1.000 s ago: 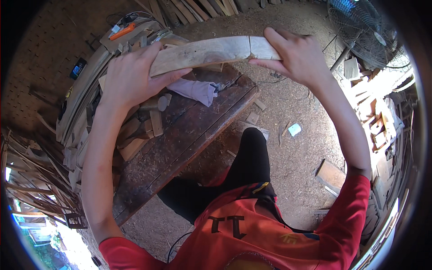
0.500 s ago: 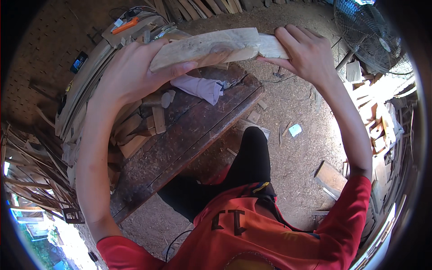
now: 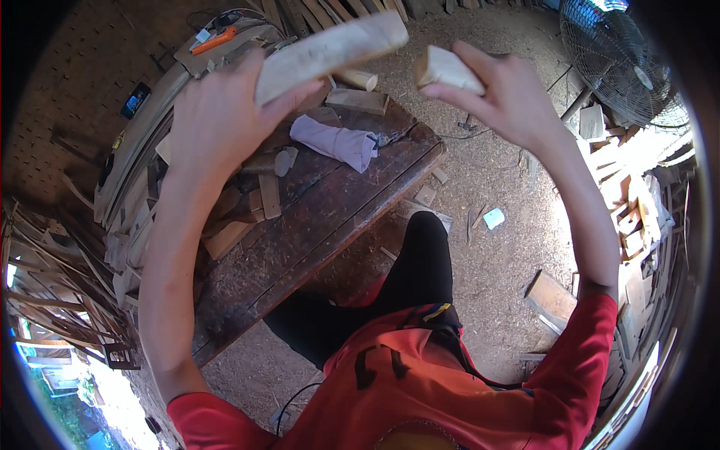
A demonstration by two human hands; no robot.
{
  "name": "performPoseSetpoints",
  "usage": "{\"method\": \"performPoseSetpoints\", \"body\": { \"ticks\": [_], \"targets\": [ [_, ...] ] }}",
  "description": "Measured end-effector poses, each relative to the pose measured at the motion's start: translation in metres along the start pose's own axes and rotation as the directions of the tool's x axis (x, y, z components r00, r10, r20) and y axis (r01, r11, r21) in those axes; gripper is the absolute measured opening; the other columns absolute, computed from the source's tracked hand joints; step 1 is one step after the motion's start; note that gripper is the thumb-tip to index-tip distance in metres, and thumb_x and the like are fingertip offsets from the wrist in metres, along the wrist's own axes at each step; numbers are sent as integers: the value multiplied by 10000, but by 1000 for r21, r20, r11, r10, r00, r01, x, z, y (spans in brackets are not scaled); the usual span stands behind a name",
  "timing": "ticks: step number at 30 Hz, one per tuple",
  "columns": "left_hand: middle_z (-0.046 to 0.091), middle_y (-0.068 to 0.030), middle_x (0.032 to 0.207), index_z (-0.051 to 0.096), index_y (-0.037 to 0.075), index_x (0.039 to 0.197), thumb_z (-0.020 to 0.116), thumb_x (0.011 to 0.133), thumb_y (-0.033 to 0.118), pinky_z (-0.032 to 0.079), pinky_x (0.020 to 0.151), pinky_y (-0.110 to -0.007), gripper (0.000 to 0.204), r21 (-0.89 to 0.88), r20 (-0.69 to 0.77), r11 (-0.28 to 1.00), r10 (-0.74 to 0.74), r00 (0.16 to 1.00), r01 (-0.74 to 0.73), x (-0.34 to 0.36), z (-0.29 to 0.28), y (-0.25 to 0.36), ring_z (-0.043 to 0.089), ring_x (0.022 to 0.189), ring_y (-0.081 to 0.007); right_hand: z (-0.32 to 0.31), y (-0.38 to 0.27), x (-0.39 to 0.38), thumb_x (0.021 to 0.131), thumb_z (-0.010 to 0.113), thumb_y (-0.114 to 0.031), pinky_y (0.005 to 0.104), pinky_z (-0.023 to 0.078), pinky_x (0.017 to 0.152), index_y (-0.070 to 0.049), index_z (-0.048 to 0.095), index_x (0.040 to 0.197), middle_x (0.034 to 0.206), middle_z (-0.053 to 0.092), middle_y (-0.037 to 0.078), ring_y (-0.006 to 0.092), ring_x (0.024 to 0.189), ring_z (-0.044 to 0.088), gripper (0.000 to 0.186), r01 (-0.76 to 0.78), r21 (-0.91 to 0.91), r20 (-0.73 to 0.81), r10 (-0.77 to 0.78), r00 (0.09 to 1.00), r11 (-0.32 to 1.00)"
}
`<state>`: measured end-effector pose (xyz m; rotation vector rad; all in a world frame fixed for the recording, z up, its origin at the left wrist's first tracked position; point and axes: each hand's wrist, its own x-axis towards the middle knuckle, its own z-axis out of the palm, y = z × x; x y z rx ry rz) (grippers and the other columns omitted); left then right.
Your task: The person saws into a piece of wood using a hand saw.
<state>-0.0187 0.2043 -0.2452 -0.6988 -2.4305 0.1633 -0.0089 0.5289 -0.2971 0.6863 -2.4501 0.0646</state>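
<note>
My left hand (image 3: 229,109) is closed round one end of a long pale wooden piece (image 3: 334,52), slightly blurred, which is raised above the bench and slants up to the right. A shorter pale wooden block (image 3: 450,69) sits in my right hand (image 3: 510,94), its end face turned toward the left. Between the two pieces there is a gap. Both hands are held up and apart, over the far side of the dark wooden bench (image 3: 300,232). A rolled pale lilac cloth (image 3: 335,142) lies on the bench below the long piece.
Wood offcuts (image 3: 247,217) crowd the bench's left part. An orange-handled tool (image 3: 214,40) and a small dark device with a lit screen (image 3: 136,100) lie at the far left. A large fan (image 3: 630,67) stands at the far right, near piled wood scraps (image 3: 637,217).
The two wooden pieces, earlier touching end to end, are now apart. The long piece has moved up and left at its free end, while the right hand's block has turned its end face into view.
</note>
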Motion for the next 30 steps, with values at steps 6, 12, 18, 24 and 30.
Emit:
{"method": "performPoseSetpoints", "body": {
  "ticks": [6,12,18,24,30],
  "targets": [
    [732,-132,840,687,67,1034,717,810,677,566,665,-430,650,-83,-224,997,-21,974,2,6,1,2,721,776,-355,-9,-19,12,869,643,-692,412,546,608,-89,670,1106,700,676,131,332,668,703,648,-39,147,-207,70,976,988],
    [699,-128,956,638,51,1106,819,792,467,544,738,-406,552,-98,-302,995,-20,953,-10,-10,-11,-11,690,863,-346,2,-23,-7,825,771,-561,395,531,641,-60,632,1046,828,672,121,329,770,690,564,-68,325,-326,179,928,943],
    [629,-189,1102,544,15,1229,834,817,330,520,848,-414,594,-82,-273,996,1,962,-24,-46,-25,-23,643,1011,-375,10,-39,-9,818,784,-480,395,548,716,-57,539,1174,949,680,142,334,861,703,604,12,425,-343,149,928,905],
    [626,-169,1100,548,19,1222,834,816,334,520,837,-416,588,-132,-215,991,-40,976,12,-69,-34,-33,642,989,-374,7,-39,5,817,809,-352,412,582,812,-11,372,1309,1032,655,181,317,898,709,741,55,438,-522,204,828,897],
    [637,-155,1118,560,43,1223,830,821,351,525,829,-411,574,-157,-145,978,-158,977,135,-72,-32,-21,656,993,-361,-8,-46,25,872,799,-370,412,588,872,24,333,1306,1164,597,228,289,1001,681,749,179,969,-245,781,575,172]
  ]
}}
